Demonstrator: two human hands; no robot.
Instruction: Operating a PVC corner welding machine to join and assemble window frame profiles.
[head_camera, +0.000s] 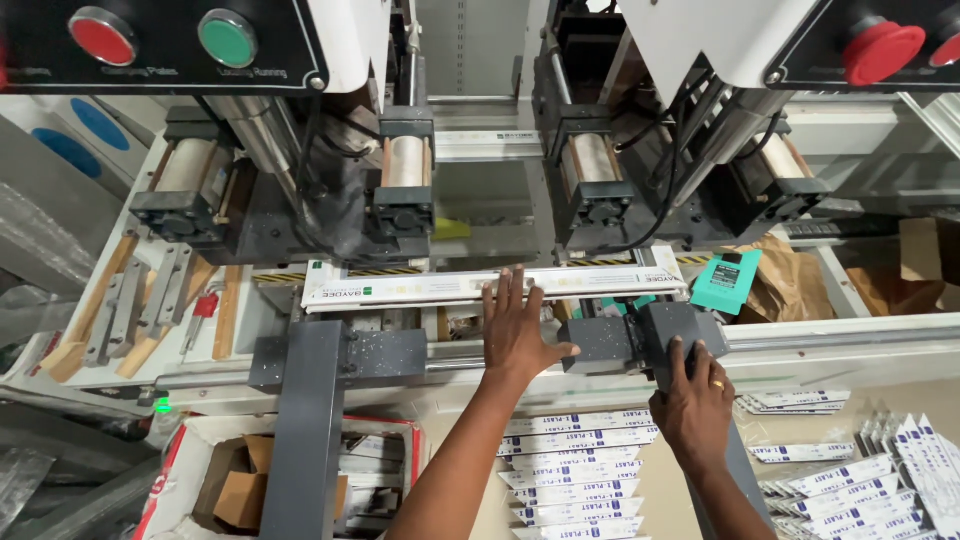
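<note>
A long white plastic profile (420, 287) with a green mark lies across the machine bed, under two clamp heads. My left hand (517, 328) lies flat with fingers spread, fingertips on the profile's near edge, thumb against a dark grey block. My right hand (693, 405) rests on top of the dark grey sliding carriage (665, 335) on the rail, fingers curled over it.
Red (102, 36) and green (227, 38) push buttons sit top left, a red mushroom button (880, 50) top right. A teal box (727, 281) lies right of the profile. White printed strips (575, 470) lie stacked below. A cardboard box (240, 480) stands lower left.
</note>
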